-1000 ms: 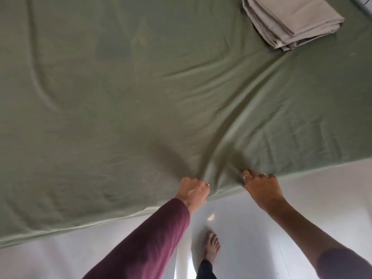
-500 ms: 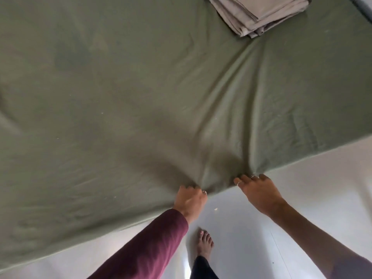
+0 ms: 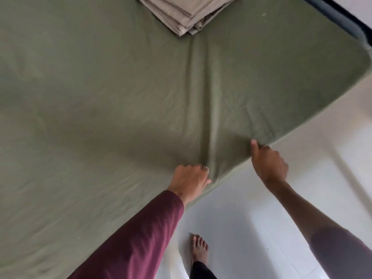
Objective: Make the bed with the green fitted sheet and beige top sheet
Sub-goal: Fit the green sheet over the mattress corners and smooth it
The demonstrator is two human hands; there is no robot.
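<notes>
Head view: nearest, a bare foot [image 3: 199, 248] stands on the white floor [image 3: 251, 228]; above it the left hand [image 3: 190, 181], in a maroon sleeve [image 3: 141, 238], curls over the near edge of the green fitted sheet [image 3: 100, 107], gripping it; the right hand [image 3: 268, 165] pinches the same edge further along, apparently between thumb and curled fingers, its fingertips hidden; creases run from both grips up the bed; farthest, the folded beige top sheet [image 3: 189, 13] lies on the green sheet.
</notes>
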